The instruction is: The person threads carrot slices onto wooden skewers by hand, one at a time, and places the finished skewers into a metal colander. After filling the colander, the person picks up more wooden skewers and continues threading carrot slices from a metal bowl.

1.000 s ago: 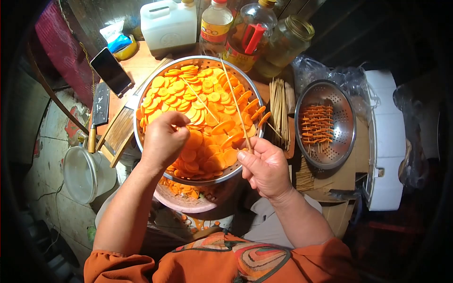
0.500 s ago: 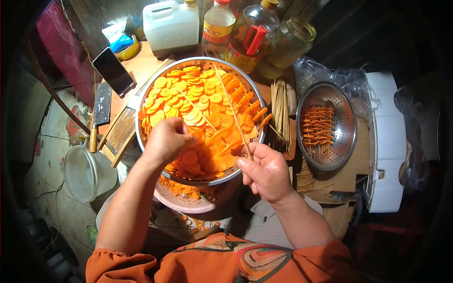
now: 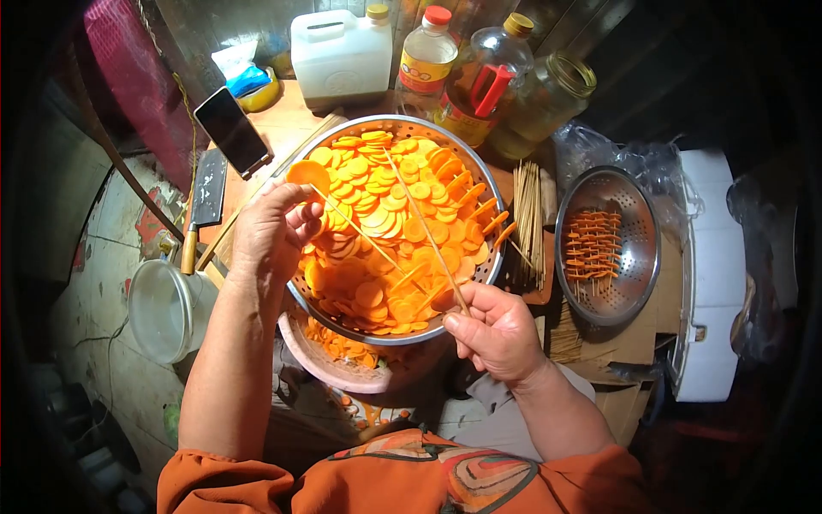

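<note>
Dark walls [image 3: 599, 34] rise behind a wooden counter [image 3: 291, 107]. Near it, a large colander [image 3: 396, 340] cradles heaped carrot slices [image 3: 369, 295]; a smaller colander [image 3: 640, 257] holds skewered carrots [image 3: 592, 246]. The right hand [image 3: 497, 336] closes on the near end of a slim skewer [image 3: 417, 214], light and probably stiff, best gripped low on the shaft. The left hand [image 3: 270, 230] pinches one carrot slice [image 3: 306, 175] at the heap's edge: thin, nearly weightless, likely crisp and slick, so safest held lightly by its rim, lest it crack.
</note>
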`<state>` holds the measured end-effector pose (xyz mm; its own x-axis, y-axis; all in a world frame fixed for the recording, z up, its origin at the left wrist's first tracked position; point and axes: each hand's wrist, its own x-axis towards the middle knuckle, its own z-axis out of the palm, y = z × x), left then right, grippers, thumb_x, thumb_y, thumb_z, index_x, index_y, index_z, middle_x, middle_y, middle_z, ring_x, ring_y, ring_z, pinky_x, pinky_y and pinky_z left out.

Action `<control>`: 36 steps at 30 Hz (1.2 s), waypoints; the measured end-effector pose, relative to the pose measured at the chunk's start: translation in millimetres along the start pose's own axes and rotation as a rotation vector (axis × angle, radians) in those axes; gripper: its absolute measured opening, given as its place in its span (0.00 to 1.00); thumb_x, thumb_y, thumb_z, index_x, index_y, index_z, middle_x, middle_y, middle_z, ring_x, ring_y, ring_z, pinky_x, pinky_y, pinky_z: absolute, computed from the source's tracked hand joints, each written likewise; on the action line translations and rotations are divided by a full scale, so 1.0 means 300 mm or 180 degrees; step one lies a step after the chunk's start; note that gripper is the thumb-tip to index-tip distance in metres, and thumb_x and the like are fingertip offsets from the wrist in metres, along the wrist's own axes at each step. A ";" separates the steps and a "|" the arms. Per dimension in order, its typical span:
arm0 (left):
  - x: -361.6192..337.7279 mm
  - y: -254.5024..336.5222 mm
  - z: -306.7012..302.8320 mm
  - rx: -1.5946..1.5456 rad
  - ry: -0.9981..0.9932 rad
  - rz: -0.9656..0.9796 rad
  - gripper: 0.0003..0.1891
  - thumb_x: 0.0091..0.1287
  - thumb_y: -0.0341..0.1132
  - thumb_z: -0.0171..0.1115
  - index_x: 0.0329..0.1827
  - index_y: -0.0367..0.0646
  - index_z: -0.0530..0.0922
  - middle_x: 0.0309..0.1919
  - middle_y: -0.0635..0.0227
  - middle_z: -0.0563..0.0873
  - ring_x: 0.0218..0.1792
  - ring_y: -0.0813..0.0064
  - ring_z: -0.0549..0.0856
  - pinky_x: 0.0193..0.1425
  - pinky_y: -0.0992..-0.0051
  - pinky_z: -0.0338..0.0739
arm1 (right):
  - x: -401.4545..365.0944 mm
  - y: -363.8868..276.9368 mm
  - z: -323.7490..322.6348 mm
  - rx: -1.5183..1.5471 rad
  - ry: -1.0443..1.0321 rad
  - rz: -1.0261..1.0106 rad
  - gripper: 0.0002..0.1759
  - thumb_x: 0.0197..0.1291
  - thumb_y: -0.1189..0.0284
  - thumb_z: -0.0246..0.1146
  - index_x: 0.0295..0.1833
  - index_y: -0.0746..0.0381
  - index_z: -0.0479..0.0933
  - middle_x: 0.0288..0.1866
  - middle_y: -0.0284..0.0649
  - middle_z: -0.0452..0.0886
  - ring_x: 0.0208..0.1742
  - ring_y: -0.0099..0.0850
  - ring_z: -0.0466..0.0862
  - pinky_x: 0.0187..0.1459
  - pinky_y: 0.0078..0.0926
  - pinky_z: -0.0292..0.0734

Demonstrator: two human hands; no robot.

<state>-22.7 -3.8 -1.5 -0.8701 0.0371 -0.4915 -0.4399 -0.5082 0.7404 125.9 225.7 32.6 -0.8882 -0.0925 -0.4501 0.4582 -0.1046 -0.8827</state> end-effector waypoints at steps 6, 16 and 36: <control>0.009 -0.013 -0.001 0.0334 -0.0156 0.0409 0.06 0.59 0.25 0.61 0.38 0.41 0.75 0.28 0.69 0.82 0.25 0.78 0.82 0.28 0.82 0.78 | 0.003 0.004 -0.002 -0.0061 -0.0002 -0.0002 0.11 0.62 0.72 0.60 0.46 0.67 0.75 0.18 0.27 0.72 0.13 0.10 0.64 0.13 0.08 0.56; -0.140 -0.166 0.111 0.0678 -0.0896 -0.0073 0.08 0.57 0.24 0.61 0.40 0.42 0.76 0.33 0.70 0.83 0.33 0.79 0.83 0.37 0.76 0.82 | 0.031 0.014 0.013 0.0060 0.0285 -0.0104 0.08 0.62 0.73 0.58 0.43 0.66 0.74 0.19 0.27 0.72 0.13 0.10 0.63 0.13 0.09 0.55; -0.044 -0.120 0.036 0.2641 -0.0508 0.1068 0.10 0.52 0.19 0.55 0.37 0.38 0.75 0.32 0.69 0.81 0.29 0.80 0.82 0.34 0.82 0.77 | 0.028 0.001 -0.004 0.0489 0.0481 -0.0239 0.11 0.63 0.72 0.58 0.47 0.66 0.73 0.20 0.26 0.71 0.14 0.10 0.64 0.13 0.07 0.57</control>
<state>2.3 23.3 -16.6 -0.9746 0.1492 -0.1669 -0.1229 0.2665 0.9560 118.4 226.2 28.3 -0.9098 0.0696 -0.4093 0.3802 -0.2562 -0.8887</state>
